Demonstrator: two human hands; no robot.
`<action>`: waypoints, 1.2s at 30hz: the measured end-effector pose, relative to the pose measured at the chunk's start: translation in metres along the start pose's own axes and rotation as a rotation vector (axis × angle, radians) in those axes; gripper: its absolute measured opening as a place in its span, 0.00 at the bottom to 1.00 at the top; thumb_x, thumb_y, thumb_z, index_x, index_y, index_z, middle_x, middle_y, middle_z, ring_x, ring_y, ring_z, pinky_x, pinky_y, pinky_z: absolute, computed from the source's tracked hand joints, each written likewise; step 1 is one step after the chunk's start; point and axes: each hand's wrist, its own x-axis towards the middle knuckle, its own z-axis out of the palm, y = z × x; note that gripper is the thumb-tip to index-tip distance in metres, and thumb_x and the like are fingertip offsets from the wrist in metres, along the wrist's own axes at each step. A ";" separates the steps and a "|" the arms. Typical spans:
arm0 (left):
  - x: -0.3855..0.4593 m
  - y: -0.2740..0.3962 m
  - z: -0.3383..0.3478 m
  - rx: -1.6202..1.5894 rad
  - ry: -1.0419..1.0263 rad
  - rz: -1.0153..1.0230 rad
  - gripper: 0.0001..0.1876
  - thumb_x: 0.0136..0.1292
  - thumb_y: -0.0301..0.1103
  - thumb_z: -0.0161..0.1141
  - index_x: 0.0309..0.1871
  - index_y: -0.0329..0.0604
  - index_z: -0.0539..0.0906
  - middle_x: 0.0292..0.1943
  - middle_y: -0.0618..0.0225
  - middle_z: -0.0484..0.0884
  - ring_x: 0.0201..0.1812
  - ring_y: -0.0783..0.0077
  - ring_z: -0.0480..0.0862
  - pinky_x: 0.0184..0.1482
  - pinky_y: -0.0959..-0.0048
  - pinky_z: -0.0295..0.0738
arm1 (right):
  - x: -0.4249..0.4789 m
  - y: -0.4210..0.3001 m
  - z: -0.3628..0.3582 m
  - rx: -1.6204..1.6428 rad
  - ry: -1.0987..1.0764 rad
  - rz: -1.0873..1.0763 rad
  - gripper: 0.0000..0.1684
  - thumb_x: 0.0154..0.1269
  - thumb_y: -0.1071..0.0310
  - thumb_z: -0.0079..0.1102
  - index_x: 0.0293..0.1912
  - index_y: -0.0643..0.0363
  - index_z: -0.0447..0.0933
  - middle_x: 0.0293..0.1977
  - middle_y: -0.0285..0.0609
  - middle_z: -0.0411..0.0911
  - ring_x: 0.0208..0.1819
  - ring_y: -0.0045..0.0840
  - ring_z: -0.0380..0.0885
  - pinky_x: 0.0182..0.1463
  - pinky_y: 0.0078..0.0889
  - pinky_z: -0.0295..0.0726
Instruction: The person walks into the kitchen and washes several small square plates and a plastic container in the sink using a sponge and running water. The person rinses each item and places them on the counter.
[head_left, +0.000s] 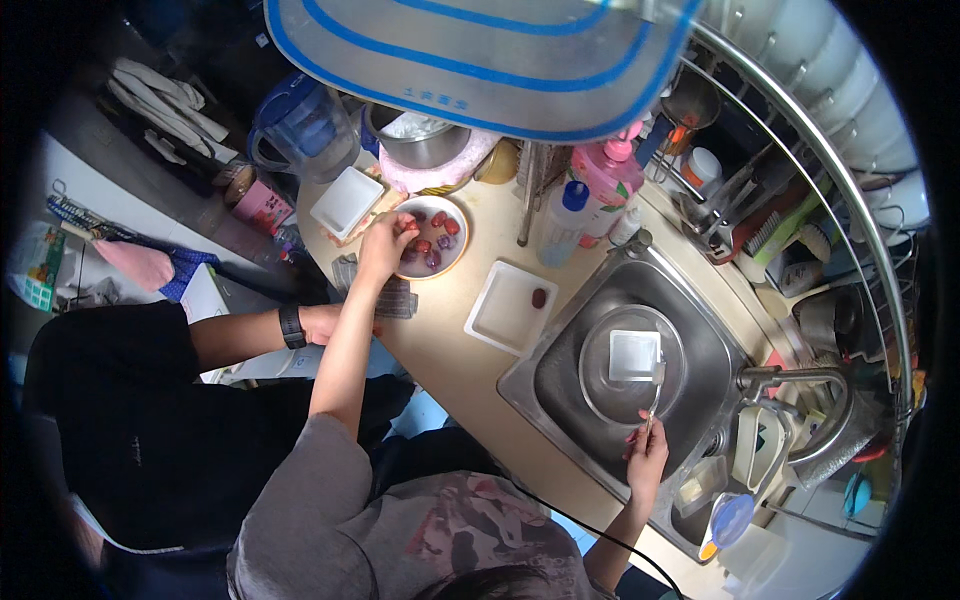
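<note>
My left hand (382, 247) reaches into a white bowl (463, 253) and pinches a red fruit (411, 225) at its near-left side. Several red and purplish fruits (433, 259) lie in the bowl. Over the steel sink (559, 397), my right hand (648, 454) grips a slim metal utensil (657, 390); its exact kind is unclear. Its far end is beside a small white container (634, 355) within a round clear basin (591, 390). Between bowl and sink lies a shallow white tray (504, 307) with one dark red fruit (538, 298) in it.
A person in black (165, 450) stands at my left, one forearm (240, 337) under mine. A folded grey cloth (396, 300) lies beside the bowl. Bottles (566, 225) and a water pitcher (307, 135) stand behind. A faucet (810, 375) rises right of the sink; a cutting board (480, 67) hangs overhead.
</note>
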 end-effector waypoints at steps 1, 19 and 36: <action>0.013 -0.008 0.003 0.018 -0.046 0.003 0.12 0.50 0.28 0.65 0.38 0.36 0.80 0.31 0.62 0.82 0.32 0.69 0.81 0.37 0.72 0.74 | -0.001 -0.007 0.009 -0.006 -0.002 -0.026 0.13 0.69 0.69 0.42 0.49 0.58 0.71 0.19 0.34 0.69 0.17 0.11 0.65 0.18 0.16 0.65; -0.053 0.087 0.138 0.102 -0.575 0.541 0.11 0.54 0.34 0.58 0.41 0.44 0.77 0.41 0.62 0.79 0.44 0.59 0.78 0.47 0.63 0.71 | -0.035 -0.056 0.086 -0.186 0.072 -0.031 0.14 0.65 0.73 0.46 0.50 0.60 0.73 0.18 0.38 0.71 0.22 0.17 0.70 0.29 0.20 0.70; -0.084 0.025 0.140 -1.118 -0.685 -0.209 0.11 0.62 0.29 0.55 0.46 0.35 0.75 0.36 0.64 0.81 0.36 0.76 0.81 0.36 0.78 0.76 | 0.000 -0.080 0.165 -0.284 -0.053 -0.194 0.23 0.65 0.68 0.46 0.60 0.48 0.64 0.40 0.57 0.75 0.36 0.50 0.76 0.39 0.42 0.75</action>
